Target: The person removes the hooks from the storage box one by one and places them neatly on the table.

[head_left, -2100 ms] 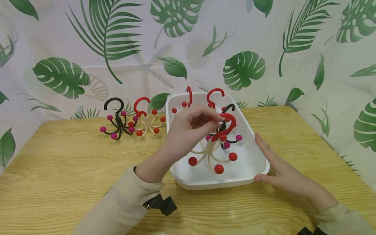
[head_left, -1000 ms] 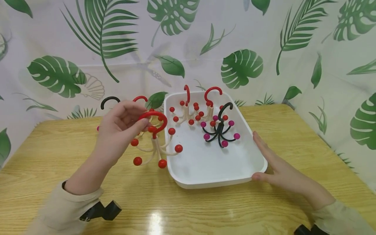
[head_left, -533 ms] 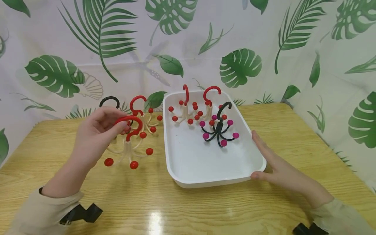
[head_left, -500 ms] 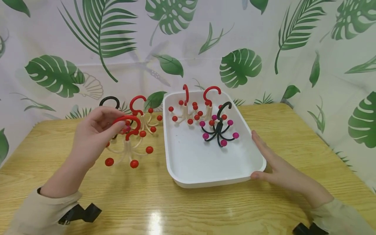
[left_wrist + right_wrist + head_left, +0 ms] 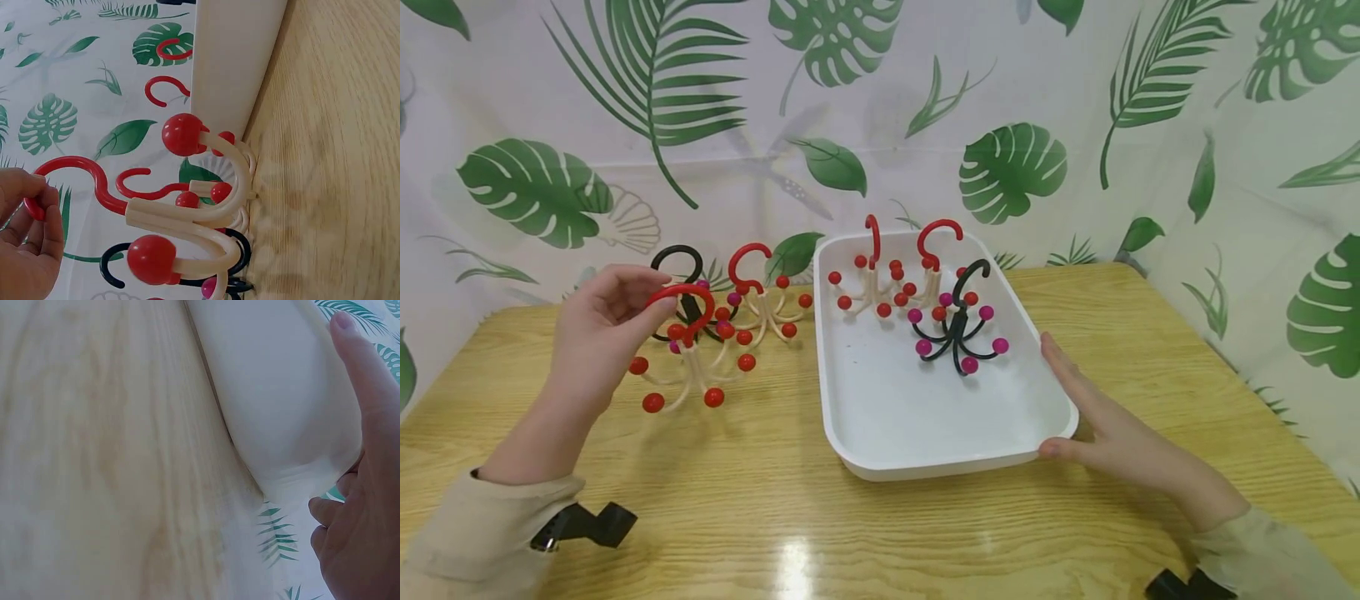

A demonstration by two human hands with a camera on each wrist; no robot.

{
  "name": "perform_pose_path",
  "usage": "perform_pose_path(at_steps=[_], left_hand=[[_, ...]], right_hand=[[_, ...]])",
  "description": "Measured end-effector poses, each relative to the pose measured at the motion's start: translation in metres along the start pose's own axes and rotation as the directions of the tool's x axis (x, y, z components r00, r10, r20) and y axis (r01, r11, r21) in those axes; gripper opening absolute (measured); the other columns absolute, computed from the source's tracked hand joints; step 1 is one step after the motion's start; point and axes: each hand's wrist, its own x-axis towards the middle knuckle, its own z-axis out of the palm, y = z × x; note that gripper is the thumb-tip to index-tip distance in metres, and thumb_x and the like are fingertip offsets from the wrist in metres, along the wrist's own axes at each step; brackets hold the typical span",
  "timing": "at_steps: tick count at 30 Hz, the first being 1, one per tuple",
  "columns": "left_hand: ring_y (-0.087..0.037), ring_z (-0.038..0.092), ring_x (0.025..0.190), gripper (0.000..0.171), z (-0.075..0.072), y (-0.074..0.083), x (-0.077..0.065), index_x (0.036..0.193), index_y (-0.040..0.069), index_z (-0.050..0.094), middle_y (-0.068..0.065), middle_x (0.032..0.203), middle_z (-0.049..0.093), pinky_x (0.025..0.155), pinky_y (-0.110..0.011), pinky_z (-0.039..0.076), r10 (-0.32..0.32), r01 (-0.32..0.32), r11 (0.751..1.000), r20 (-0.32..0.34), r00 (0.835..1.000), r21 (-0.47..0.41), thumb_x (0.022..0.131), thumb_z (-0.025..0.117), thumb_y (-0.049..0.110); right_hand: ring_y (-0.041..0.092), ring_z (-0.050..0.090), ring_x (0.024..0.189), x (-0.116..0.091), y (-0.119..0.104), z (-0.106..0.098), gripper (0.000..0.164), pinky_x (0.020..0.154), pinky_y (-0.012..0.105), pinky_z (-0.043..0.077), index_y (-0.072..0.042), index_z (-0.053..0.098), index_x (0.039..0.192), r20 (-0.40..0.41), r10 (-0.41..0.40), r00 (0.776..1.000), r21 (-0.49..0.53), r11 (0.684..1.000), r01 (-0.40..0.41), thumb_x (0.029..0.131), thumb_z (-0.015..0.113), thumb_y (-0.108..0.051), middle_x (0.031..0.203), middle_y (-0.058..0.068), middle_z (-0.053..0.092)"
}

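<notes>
In the head view my left hand (image 5: pixel 597 337) pinches the red hook of a cream hook hanger (image 5: pixel 691 362) with red ball ends. It hangs upright over the table, left of a white tray (image 5: pixel 943 468). Close behind it stand a black hook hanger (image 5: pixel 679 250) with magenta balls, partly covered, and another cream hook hanger with a red hook (image 5: pixel 763 307). At the tray's near right corner rests my right hand (image 5: pixel 1120 442), fingers straight along the side and thumb on the front. The right wrist view shows this hand (image 5: pixel 369 487) against the tray's outer wall (image 5: pixel 281 394).
Inside the tray stand two cream hook hangers, one at the back left (image 5: pixel 871 287) and one at the back right (image 5: pixel 932 287), plus a black hook hanger (image 5: pixel 958 329). The wooden table (image 5: pixel 737 500) meets a leaf-patterned cloth (image 5: pixel 880 108) behind.
My left hand has carried the cream hook hanger from above the tray leftward over the table, to just in front of the standing hangers. My right hand has stayed at the tray corner.
</notes>
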Motion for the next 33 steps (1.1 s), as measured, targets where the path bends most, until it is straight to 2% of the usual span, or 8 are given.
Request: perform_pose_path(at_steps=[10, 18, 24, 30, 33], left_hand=[[-0.008, 0.059, 0.080, 0.030, -0.006, -0.014, 0.007, 0.115, 0.006, 0.061, 0.010, 0.094, 0.065, 0.072, -0.012, 0.048, -0.093, 0.095, 0.995, -0.053, 0.994, 0.030, 0.091, 0.066, 0.022], [-0.009, 0.058, 0.081, 0.027, -0.005, -0.024, 0.011, 0.113, 0.006, 0.062, 0.011, 0.091, 0.065, 0.067, -0.014, 0.048, -0.099, 0.100, 0.995, -0.055, 0.994, 0.022, 0.090, 0.067, 0.020], [-0.007, 0.058, 0.084, 0.024, -0.008, -0.030, 0.013, 0.113, 0.010, 0.064, 0.014, 0.092, 0.063, 0.071, -0.011, 0.048, -0.111, 0.111, 0.994, -0.034, 0.993, 0.007, 0.090, 0.067, 0.016], [-0.006, 0.058, 0.087, 0.031, -0.009, -0.035, 0.011, 0.116, 0.007, 0.060, 0.014, 0.095, 0.063, 0.074, -0.011, 0.048, -0.135, 0.136, 0.990, -0.022, 0.991, 0.048, 0.090, 0.066, 0.023], [-0.006, 0.058, 0.088, 0.032, -0.009, -0.036, 0.011, 0.116, 0.006, 0.060, 0.012, 0.095, 0.063, 0.075, -0.011, 0.048, -0.137, 0.137, 0.990, -0.016, 0.990, 0.041, 0.090, 0.067, 0.023]], right_hand=[[0.040, -0.003, 0.143, 0.000, -0.001, 0.000, 0.109, 0.099, 0.073, 0.014, -0.028, -0.005, 0.153, 0.003, 0.002, 1.000, 0.014, 1.000, -0.003, 0.081, 0.077, -0.021, 0.159, 0.003, -0.009], [0.039, -0.003, 0.143, 0.000, 0.000, 0.000, 0.109, 0.099, 0.073, 0.014, -0.028, -0.005, 0.153, 0.000, 0.007, 1.000, 0.002, 1.000, -0.007, 0.081, 0.077, -0.022, 0.159, 0.002, -0.008], [0.039, -0.004, 0.143, 0.000, 0.000, 0.000, 0.110, 0.099, 0.074, 0.014, -0.029, -0.005, 0.153, 0.001, 0.012, 1.000, 0.014, 1.000, -0.012, 0.081, 0.077, -0.021, 0.159, 0.002, -0.009], [0.039, -0.004, 0.143, 0.000, 0.001, 0.000, 0.110, 0.099, 0.074, 0.014, -0.030, -0.005, 0.153, 0.002, 0.016, 1.000, 0.014, 1.000, -0.016, 0.081, 0.077, -0.021, 0.159, 0.002, -0.009], [0.039, -0.004, 0.143, 0.000, 0.001, 0.000, 0.110, 0.099, 0.074, 0.014, -0.030, -0.005, 0.153, 0.003, 0.016, 1.000, 0.016, 1.000, -0.016, 0.081, 0.077, -0.021, 0.159, 0.001, -0.009]])
